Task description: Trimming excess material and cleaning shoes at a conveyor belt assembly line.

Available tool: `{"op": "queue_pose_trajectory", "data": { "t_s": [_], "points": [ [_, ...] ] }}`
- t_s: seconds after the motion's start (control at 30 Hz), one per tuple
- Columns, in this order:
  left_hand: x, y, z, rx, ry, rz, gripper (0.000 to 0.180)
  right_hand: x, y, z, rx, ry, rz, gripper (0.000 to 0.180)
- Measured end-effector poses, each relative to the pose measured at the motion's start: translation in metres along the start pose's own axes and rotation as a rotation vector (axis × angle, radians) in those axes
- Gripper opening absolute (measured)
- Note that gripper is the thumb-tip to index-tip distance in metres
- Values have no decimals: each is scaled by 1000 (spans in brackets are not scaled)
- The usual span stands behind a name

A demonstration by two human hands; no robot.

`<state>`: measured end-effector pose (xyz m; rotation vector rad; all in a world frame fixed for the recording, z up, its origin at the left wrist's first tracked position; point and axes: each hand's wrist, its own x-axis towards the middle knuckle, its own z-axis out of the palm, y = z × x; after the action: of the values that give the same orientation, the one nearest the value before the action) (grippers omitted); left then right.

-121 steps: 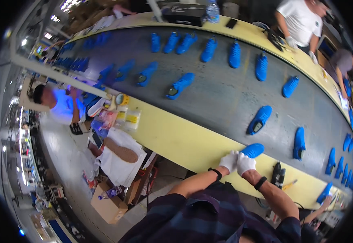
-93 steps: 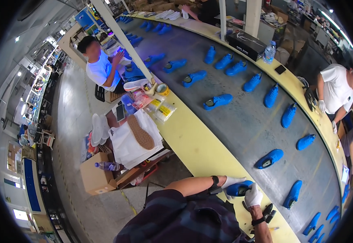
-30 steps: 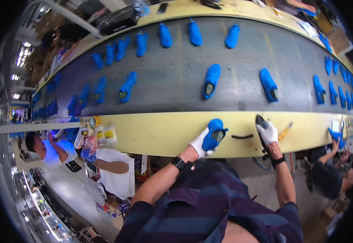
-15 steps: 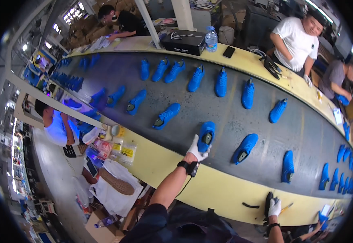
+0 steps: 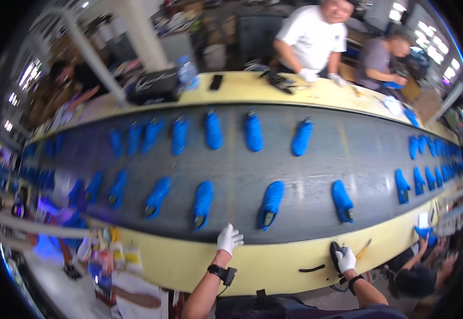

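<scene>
My left hand (image 5: pixel 229 240), in a white glove, is over the near edge of the conveyor belt (image 5: pixel 231 165), its fingers apart and nothing in them. The nearest blue shoe (image 5: pixel 203 205) lies on the belt just up and left of it, not touched. Another blue shoe (image 5: pixel 271 205) is further right, its heel toward me. My right hand (image 5: pixel 345 260), also gloved in white, is closed on a black hand-held tool (image 5: pixel 338 253) over the yellow near ledge (image 5: pixel 274 263); its exact kind is unclear.
A short black strip (image 5: pixel 311 268) and a yellow-handled tool (image 5: pixel 364 249) lie on the near ledge. Several blue shoes line both sides of the belt. Across it are a black box (image 5: pixel 154 86), a water bottle (image 5: pixel 188 73), a phone (image 5: pixel 216 82) and a person in white (image 5: pixel 312 40).
My left hand has let go of the blue shoe and drawn back toward the belt's near edge. My view has swung to the right. The right hand stays on the black tool.
</scene>
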<state>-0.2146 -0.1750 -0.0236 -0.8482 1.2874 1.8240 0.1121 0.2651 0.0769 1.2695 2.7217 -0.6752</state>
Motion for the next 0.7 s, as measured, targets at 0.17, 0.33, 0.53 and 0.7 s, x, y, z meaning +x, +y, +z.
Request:
{"op": "queue_pose_trajectory", "data": {
  "t_s": [0.17, 0.33, 0.53, 0.7],
  "points": [
    [32, -18, 140, 1277, 127, 501, 110, -10, -7, -11, 46, 24, 20, 34],
    [17, -13, 195, 1490, 373, 496, 104, -12, -9, -11, 59, 56, 25, 34],
    [46, -9, 161, 1145, 155, 492, 99, -14, -5, -20, 103, 58, -25, 36],
    [-40, -8, 160, 130, -433, -198, 61, -29, 6, -25, 102, 63, -26, 36]
  ]
}}
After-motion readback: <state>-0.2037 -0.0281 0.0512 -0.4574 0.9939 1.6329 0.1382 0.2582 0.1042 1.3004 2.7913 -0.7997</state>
